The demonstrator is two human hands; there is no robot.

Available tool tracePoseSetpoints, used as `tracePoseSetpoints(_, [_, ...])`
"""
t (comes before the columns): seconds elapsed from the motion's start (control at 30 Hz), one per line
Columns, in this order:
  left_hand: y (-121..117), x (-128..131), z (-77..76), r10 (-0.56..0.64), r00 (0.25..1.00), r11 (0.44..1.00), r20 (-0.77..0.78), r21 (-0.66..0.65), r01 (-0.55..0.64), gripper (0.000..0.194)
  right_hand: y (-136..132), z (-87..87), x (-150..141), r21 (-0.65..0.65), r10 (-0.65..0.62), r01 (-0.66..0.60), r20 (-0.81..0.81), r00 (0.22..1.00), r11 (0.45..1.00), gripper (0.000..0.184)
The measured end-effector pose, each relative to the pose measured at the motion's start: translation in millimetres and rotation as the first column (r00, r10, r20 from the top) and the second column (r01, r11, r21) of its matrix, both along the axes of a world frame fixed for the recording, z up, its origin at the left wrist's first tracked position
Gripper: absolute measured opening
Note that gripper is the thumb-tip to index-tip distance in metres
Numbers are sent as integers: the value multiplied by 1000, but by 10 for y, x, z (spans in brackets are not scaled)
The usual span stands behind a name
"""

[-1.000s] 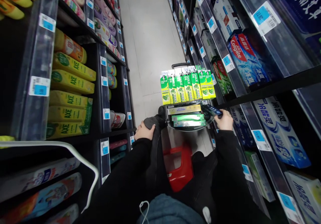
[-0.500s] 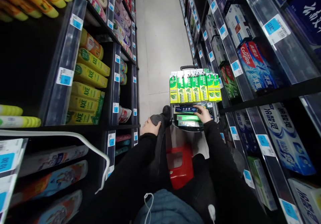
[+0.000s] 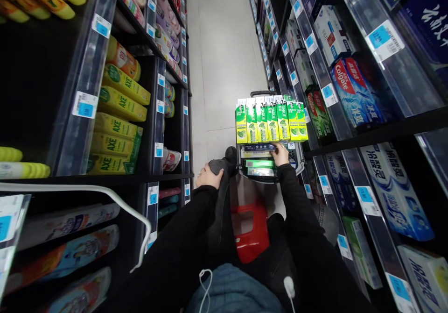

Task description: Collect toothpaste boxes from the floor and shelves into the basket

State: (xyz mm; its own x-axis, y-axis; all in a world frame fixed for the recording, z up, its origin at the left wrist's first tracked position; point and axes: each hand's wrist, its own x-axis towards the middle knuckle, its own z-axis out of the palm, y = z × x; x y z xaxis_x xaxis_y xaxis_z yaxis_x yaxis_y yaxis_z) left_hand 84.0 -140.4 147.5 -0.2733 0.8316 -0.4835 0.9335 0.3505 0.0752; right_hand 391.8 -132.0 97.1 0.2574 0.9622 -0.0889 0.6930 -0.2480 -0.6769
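I sit on a red stool (image 3: pixel 249 231) in a shop aisle. My left hand (image 3: pixel 209 177) rests closed over my left knee. My right hand (image 3: pixel 280 153) reaches into a small cart (image 3: pixel 296 160) ahead of me. Its fingers lie on a dark blue toothpaste box (image 3: pixel 257 147) on top of a stack of flat boxes (image 3: pixel 261 164). A row of upright green toothpaste boxes (image 3: pixel 271 120) stands at the far side of the cart.
Black shelves line both sides of the narrow aisle. Yellow bottles (image 3: pixel 119 117) fill the left shelf. Toothpaste boxes (image 3: pixel 353 88) and large blue packs (image 3: pixel 395 191) fill the right shelves. A white wire (image 3: pixel 105 201) curves at lower left. Pale floor (image 3: pixel 224 46) runs ahead.
My right hand carried the dark blue box from beside the right shelf to the top of the stack in the cart. My left hand stayed on my knee.
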Motion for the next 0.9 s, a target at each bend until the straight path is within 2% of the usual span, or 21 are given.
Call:
tracePoseSetpoints(0.13, [4, 7, 13, 0, 1000, 1000, -5, -8, 0, 82, -39, 98, 25, 4, 54, -54, -59, 997, 999, 38])
tracePoseSetpoints(0.23, [7, 1, -5, -1, 1000, 1000, -11, -6, 1, 82, -227, 218, 95, 44, 85, -79, -158, 984, 996, 35])
tracePoseSetpoints(0.3, [6, -6, -23, -2, 1000, 1000, -13, -5, 2, 82, -427, 295, 176, 52, 14, 0, -266, 964, 999, 33])
tracePoseSetpoints(0.37, [5, -10, -35, -5, 1000, 1000, -14, -1, 5, 82, -642, 357, 291, 66, -142, 180, -383, 913, 981, 39])
tracePoseSetpoints(0.43, [3, -9, -35, -6, 1000, 1000, -18, 2, 6, 81, -824, 404, 434, 118, -305, 401, -469, 829, 908, 48])
tracePoseSetpoints(0.5, [2, -4, -26, -5, 1000, 1000, -22, 1, 5, 81, -942, 443, 578, 184, -430, 582, -509, 746, 792, 55])
tracePoseSetpoints(0.57, [3, 3, -16, -9, 1000, 1000, -19, -1, 9, 80, -1003, 481, 685, 208, -532, 694, -505, 680, 690, 59])
tracePoseSetpoints(0.63, [5, 9, -13, -15, 1000, 1000, -16, 2, 15, 80, -1053, 513, 724, 199, -630, 759, -451, 633, 620, 61])
tracePoseSetpoints(0.77, [12, 9, -23, -14, 999, 1000, -32, 7, 14, 80, -1269, 507, 599, 188, -761, 802, -253, 597, 567, 59])
tracePoseSetpoints(0.83, [13, 5, -30, -18, 999, 1000, -36, 6, 18, 80, -1394, 445, 520, 95, -787, 829, -272, 554, 551, 58])
tracePoseSetpoints(0.9, [10, 1, -35, -22, 999, 1000, -34, 8, 23, 81, -1445, 353, 500, -49, -794, 844, -369, 482, 535, 54])
